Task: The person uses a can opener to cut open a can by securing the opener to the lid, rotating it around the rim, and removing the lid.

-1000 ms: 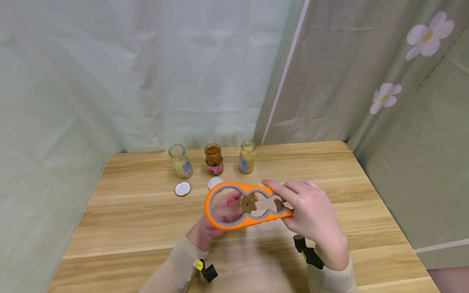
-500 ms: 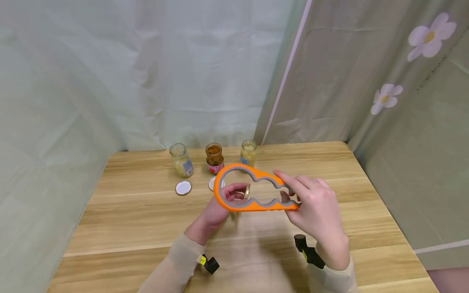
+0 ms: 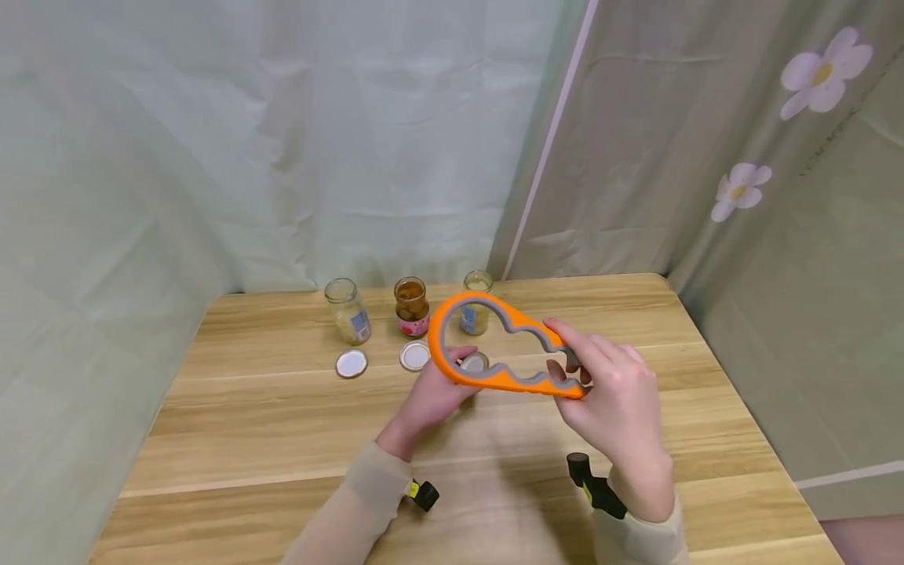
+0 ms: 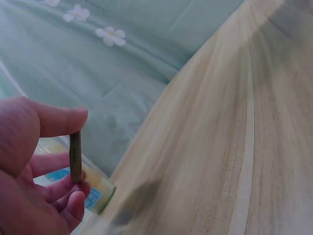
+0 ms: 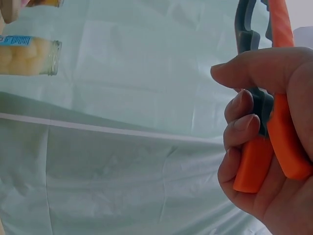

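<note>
My left hand [image 3: 431,394] holds a small metal jar lid [image 3: 475,362], pinched between thumb and fingers above the table; the left wrist view shows this lid [image 4: 75,156] edge-on. My right hand [image 3: 616,396] grips the handle end of an orange jar opener [image 3: 501,382] with a grey scalloped inner edge. The opener's wide loop overlaps my left fingertips in the head view. In the right wrist view, fingers and thumb wrap round both orange handles [image 5: 254,166]. Beyond the loop stands an uncovered glass jar [image 3: 472,318] with pale contents and a blue label.
An uncovered brown-filled jar [image 3: 412,308] with a pink label and another pale-filled jar [image 3: 349,315] stand along the table's back. Two lids [image 3: 351,363] lie before them, one a white-faced lid [image 3: 413,355]. A curtain [image 3: 395,141] hangs behind the wooden table [image 3: 233,439].
My left hand has moved forward and turned the lid from its gold face, through edge-on, to a paler face. The opener has shifted up and right, still in my right hand.
</note>
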A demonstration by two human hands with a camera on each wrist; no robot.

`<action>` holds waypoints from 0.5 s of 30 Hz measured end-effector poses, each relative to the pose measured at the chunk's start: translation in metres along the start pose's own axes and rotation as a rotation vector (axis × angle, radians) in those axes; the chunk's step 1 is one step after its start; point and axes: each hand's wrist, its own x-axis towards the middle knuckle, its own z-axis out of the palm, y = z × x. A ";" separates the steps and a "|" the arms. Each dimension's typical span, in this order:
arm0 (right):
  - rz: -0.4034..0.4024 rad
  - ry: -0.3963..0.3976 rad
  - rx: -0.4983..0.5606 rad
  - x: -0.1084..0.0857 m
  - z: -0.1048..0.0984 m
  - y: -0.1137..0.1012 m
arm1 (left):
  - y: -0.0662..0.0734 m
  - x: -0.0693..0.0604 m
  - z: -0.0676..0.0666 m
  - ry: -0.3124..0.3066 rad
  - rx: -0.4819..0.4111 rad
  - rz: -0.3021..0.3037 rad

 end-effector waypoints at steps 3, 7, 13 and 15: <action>-0.001 -0.004 -0.012 0.000 0.000 0.000 | -0.001 0.003 0.003 0.052 0.041 -0.013; 0.010 -0.002 -0.005 0.000 0.000 -0.001 | -0.002 0.006 0.005 0.104 0.126 -0.018; 0.019 0.004 0.004 0.000 0.001 -0.001 | -0.009 0.010 0.008 0.148 0.174 0.031; 0.012 0.001 -0.004 0.000 0.001 -0.001 | -0.010 0.011 0.010 0.156 0.182 0.046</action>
